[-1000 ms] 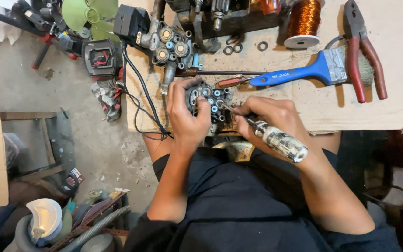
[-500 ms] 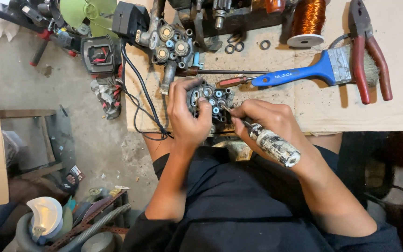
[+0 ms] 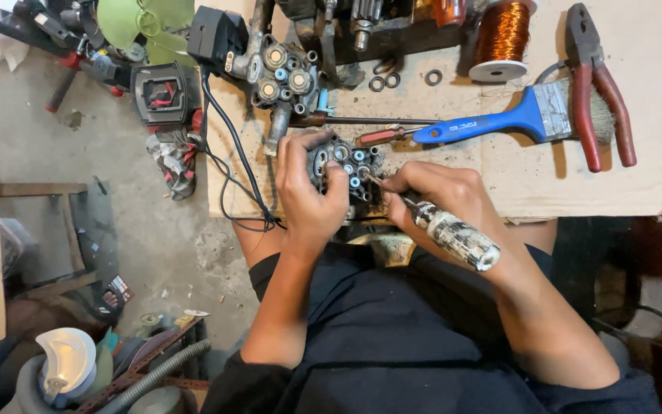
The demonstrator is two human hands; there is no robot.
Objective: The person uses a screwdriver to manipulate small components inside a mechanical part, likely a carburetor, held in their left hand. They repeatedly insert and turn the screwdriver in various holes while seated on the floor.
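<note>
Not much has moved since a second ago: both hands stayed on the same metal block, and the screwdriver's handle sits about where it was. Going left to right, a black box with red inside (image 3: 164,93) sits on the floor next to a dirty rag (image 3: 172,157). Up on the cardboard-covered table (image 3: 545,184) there's a grey metal casting with round ports (image 3: 281,80). Just below it the left hand (image 3: 308,195) is wrapped tight around the metal block (image 3: 350,165), holding it at the table's near edge. The right hand (image 3: 430,195) grips a screwdriver (image 3: 453,234), tip poked into the block. Further right: a blue paintbrush (image 3: 515,119), a spool of copper wire (image 3: 499,38), and red-handled pliers (image 3: 599,92).
</note>
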